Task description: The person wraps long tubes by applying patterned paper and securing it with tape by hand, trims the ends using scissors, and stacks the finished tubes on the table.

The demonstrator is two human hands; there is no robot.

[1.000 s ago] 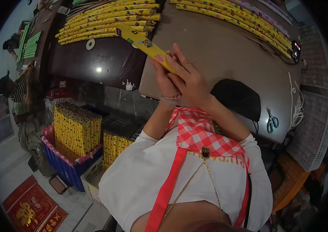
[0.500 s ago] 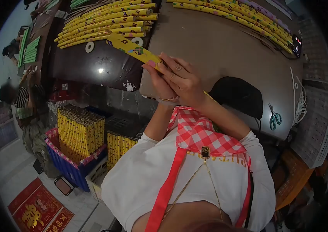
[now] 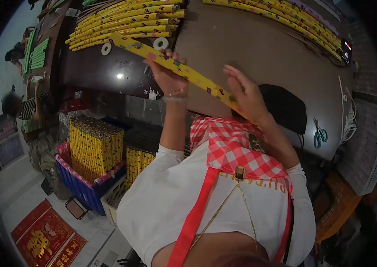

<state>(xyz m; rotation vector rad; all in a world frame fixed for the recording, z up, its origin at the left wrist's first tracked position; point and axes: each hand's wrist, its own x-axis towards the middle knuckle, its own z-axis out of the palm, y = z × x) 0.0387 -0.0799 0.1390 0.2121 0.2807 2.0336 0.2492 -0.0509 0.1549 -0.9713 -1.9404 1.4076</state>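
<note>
A long yellow patterned tube [image 3: 188, 75] slants across the space over the brown table, from upper left down to my right forearm. My left hand [image 3: 169, 73] is wrapped round its upper part, thumb below and fingertips showing above. Near the lower end, my right hand [image 3: 246, 95] has its fingers stretched upward and apart from the thumb side, with the palm beside the tube; whether the palm touches it is hard to tell. Rows of similar yellow tubes [image 3: 121, 24] lie at the back left, with two white tape rolls [image 3: 161, 43] in front of them.
A black cloth item [image 3: 282, 107], teal-handled scissors [image 3: 320, 135], a white cable [image 3: 347, 124] and a phone [image 3: 346, 50] lie at the right. More yellow tubes [image 3: 286, 24] lie at the back. A blue crate [image 3: 84, 191] of upright tubes stands lower left. Another person [image 3: 28, 107] is at far left.
My hands have moved apart, the left up and left, the right outward and down. More of the yellow tube's length now shows between them, and its upper end has shifted left.
</note>
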